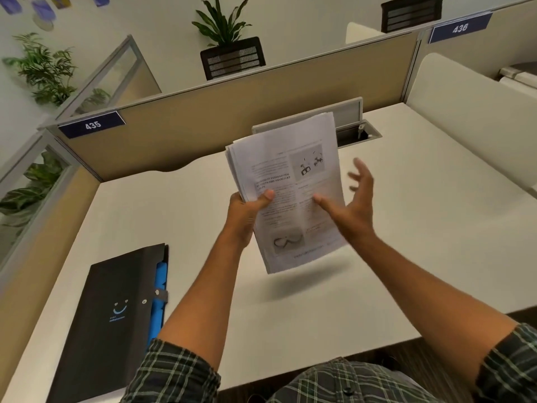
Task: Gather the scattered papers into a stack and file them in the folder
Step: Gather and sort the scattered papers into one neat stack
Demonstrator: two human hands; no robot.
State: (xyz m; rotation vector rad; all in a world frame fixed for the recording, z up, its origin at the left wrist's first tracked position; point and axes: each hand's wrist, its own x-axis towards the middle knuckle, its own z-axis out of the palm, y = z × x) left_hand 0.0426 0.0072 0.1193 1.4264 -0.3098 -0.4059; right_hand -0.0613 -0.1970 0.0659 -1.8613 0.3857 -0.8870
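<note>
The left hand [247, 212] grips the stack of papers [290, 187] above the white desk [406, 242], thumb on the printed sheet. The right hand [353, 205] is spread open beside it. The black folder [110, 315] lies closed at left, below partition label 435 [92, 124].

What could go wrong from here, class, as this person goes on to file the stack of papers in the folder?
1. Only the left hand grips the paper stack, held above the desk; the right hand is open beside it, so sheets might slip out.
2. The sheets are fanned at the top edge, so they may catch when filed.
3. The black folder lies closed, needing a free hand to open it.
</note>
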